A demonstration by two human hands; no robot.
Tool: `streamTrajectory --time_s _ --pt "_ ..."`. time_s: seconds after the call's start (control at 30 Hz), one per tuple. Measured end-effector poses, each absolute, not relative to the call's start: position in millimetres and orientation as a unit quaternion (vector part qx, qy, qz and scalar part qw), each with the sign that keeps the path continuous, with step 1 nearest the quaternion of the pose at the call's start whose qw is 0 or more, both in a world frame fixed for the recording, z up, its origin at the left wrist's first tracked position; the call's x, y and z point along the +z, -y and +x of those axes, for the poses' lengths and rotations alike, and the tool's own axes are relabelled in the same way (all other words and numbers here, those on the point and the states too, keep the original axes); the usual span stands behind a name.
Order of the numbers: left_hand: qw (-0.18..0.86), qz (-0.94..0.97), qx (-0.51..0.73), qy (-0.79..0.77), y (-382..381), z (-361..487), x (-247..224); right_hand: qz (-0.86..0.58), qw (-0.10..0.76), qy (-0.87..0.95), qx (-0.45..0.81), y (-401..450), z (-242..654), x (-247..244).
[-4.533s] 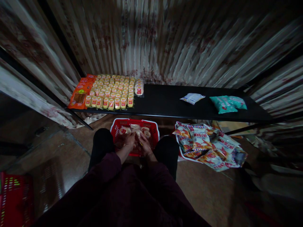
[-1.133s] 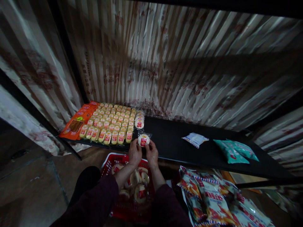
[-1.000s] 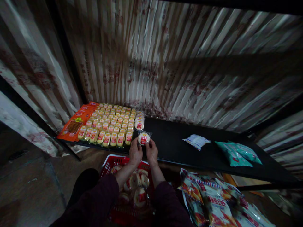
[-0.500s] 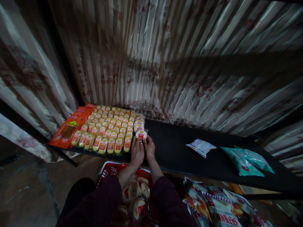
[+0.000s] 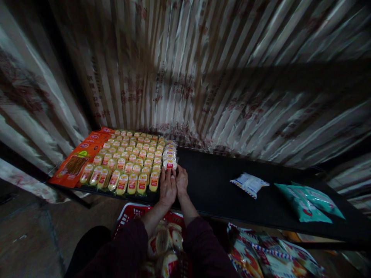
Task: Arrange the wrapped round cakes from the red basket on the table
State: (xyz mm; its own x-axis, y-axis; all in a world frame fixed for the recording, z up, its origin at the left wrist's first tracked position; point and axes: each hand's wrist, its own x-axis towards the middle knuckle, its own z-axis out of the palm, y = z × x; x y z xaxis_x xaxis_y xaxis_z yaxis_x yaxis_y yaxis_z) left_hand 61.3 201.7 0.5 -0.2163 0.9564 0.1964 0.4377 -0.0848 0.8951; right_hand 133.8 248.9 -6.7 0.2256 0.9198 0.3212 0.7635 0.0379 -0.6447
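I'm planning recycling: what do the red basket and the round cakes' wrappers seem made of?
Red basket: probably smooth moulded plastic, judging by its slotted wall and white rim. Round cakes' wrappers: likely glossy plastic film, since pale cakes show through.

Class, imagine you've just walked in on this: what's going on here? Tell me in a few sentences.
A person is handling the front packet in a column of round white ones on a black shelf. The left hand's fingertips touch it; the right hand is close beside. To the left lie rows of yellow packets. Below, a red basket holds more round packets.
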Motion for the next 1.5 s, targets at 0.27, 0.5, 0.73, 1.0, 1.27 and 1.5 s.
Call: streamTrajectory --time_s 0.27,0.5,0.73,1.0,1.27,1.5 --pt "0.266 0.579 0.475 -0.607 -201.8 61.0 2.5 -0.717 0.296 0.626 0.085 -244.5 131.3 3.8" --pt "0.255 0.593 0.477 -0.596 -204.8 61.5 -5.0 -0.726 0.277 0.621 0.102 -245.3 130.1 6.7" --pt "0.244 0.619 0.484 -0.569 -205.0 60.7 -3.3 -0.694 0.337 0.631 0.085 -253.4 134.9 -14.0" --pt "0.251 0.619 0.477 -0.571 -205.0 59.6 -3.5 -0.703 0.314 0.630 0.103 -254.1 131.3 -6.5" --pt "0.243 0.618 0.472 -0.580 -205.3 60.1 -2.5 -0.711 0.300 0.626 0.113 -246.3 132.2 -1.5" --pt "0.237 0.609 0.470 -0.592 -204.2 61.1 -3.6 -0.701 0.299 0.635 0.122 -243.7 135.8 -4.7"
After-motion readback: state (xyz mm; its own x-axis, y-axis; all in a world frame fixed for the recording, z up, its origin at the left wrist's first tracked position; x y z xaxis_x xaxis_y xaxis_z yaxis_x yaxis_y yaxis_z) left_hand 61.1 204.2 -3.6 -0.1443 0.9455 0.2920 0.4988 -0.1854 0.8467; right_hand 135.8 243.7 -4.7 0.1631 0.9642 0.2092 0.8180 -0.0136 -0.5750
